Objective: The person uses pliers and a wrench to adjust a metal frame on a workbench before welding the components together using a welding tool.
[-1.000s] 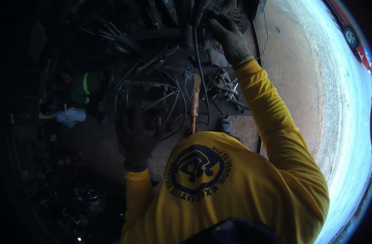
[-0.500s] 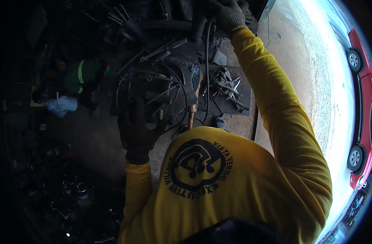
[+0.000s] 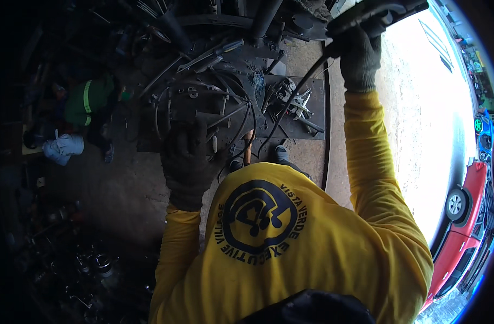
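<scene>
My right hand, in a grey knit glove, is raised at the upper right. Its fingers wrap round a dark power tool that looks like an angle grinder, its disc not visible. From the tool a black cord hangs down over the bench. My left hand, in a dark glove, is over the near left edge of the dark metal workbench with fingers apart and nothing visible in it. Beside it lies a frame of curved metal rods. A tool with a wooden handle sticks out at the near edge.
Locking pliers and clamps are heaped on the bench's right side. A steel post stands at the back. A person in a green top crouches on the left. A red vehicle is outside on the right.
My right hand has swung right from the bench's far side and now shows the power tool in it. The cord has slanted rightward. My left hand has barely moved.
</scene>
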Demonstrator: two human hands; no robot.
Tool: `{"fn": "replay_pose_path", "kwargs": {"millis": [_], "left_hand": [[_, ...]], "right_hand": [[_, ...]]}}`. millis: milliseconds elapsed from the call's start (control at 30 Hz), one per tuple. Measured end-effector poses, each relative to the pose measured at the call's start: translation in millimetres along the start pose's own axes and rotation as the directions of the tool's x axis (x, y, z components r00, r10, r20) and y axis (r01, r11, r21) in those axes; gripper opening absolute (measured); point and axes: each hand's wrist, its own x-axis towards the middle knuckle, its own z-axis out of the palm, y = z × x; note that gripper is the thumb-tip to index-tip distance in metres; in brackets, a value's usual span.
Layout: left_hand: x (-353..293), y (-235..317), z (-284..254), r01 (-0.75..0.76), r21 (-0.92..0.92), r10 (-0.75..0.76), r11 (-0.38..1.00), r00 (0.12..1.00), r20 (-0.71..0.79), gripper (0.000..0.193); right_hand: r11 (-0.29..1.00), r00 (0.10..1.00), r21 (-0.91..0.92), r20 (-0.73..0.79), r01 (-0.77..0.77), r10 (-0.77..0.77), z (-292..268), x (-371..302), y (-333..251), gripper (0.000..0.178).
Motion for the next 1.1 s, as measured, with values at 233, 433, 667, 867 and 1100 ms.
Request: {"fn": "replay_pose_path", "kwargs": {"millis": [233,433,667,867,1100], "left_hand": [[2,-1,4,0.012,0.093,-0.017,0.996,0.998,0.059,0.094],[14,19,13,-0.015,0.152,0.008,0.988,0.999,0.047,0.089],[19,80,13,0.089,0.258,-0.134,0.962,0.978,0.162,0.09],[-11,135,-1,0.317,0.229,-0.346,0.92,0.933,0.099,0.098],[-100,170,4,0.614,0.104,-0.604,0.782,0.788,-0.119,0.105]], "right_hand": [[0.955,0.954,0.097,-0.085,-0.279,0.287,-40,-166,52,0.04],[0.855,0.869,-0.198,0.03,-0.479,0.494,-74,-222,51,0.051],[0.832,0.825,-0.321,0.204,-0.452,0.527,-106,-192,52,0.048],[0.814,0.755,-0.259,0.308,-0.52,0.579,-135,-173,69,0.045],[0.864,0.697,-0.34,0.512,-0.371,0.501,-136,-169,92,0.039]]}}
